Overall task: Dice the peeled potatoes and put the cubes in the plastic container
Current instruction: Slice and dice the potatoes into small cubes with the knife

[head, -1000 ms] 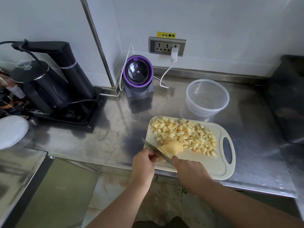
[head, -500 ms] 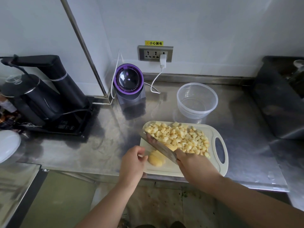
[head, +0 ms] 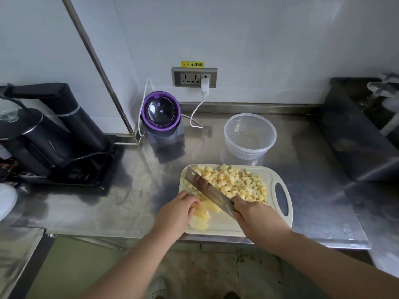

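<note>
A pale cutting board (head: pixel 254 225) lies on the steel counter with a heap of yellow potato cubes (head: pixel 235 182) on its far half. Sliced potato pieces (head: pixel 201 216) lie at its near left corner. My left hand (head: pixel 174 214) rests curled on these slices, fingertips pressing them. My right hand (head: pixel 252 214) grips the handle of a cleaver (head: pixel 207 188), whose blade runs diagonally up-left between the slices and the cubes. A clear plastic container (head: pixel 250 137) stands empty just behind the board.
A purple-rimmed appliance (head: pixel 162 117) stands behind the board's left end, its white cable plugged into the wall socket (head: pixel 195 77). A black kettle set (head: pixel 49 134) fills the left counter. A dark steel sink (head: pixel 362 134) lies to the right. The counter's front edge runs under my wrists.
The cleaver has moved back a little toward the cubes with its blade angled over the board. My left hand has settled onto the potato slices, which are now fanned out.
</note>
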A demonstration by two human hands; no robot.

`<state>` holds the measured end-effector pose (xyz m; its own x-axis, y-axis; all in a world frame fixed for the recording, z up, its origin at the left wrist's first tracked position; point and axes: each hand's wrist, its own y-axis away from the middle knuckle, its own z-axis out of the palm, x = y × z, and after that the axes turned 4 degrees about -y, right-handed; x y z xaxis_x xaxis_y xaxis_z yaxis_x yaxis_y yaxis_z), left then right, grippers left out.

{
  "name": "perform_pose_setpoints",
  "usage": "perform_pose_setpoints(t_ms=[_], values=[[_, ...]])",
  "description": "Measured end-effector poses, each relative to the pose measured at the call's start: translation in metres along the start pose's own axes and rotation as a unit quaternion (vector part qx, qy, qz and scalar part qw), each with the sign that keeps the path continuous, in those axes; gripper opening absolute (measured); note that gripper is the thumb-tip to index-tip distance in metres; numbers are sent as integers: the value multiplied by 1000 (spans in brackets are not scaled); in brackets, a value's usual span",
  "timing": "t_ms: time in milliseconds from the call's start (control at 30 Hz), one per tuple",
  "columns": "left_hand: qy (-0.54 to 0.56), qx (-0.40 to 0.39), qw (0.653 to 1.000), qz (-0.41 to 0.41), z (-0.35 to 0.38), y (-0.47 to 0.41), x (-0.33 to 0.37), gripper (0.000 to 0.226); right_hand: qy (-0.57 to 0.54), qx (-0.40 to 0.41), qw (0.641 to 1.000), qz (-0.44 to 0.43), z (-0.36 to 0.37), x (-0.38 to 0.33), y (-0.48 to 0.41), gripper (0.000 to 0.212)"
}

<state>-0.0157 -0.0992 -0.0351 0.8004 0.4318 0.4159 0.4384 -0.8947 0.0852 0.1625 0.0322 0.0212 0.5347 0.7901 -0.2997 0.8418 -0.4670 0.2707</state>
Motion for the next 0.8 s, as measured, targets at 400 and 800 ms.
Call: perform_pose_setpoints(t_ms=[400, 800], values=[[-59, 2, 997, 51, 17, 23, -12, 33, -17, -16, 1000, 18, 3, 3, 1, 25], [203, -60, 975, -60, -13, 19, 5, 7, -51, -9, 998, 24, 1, 6, 1, 17]])
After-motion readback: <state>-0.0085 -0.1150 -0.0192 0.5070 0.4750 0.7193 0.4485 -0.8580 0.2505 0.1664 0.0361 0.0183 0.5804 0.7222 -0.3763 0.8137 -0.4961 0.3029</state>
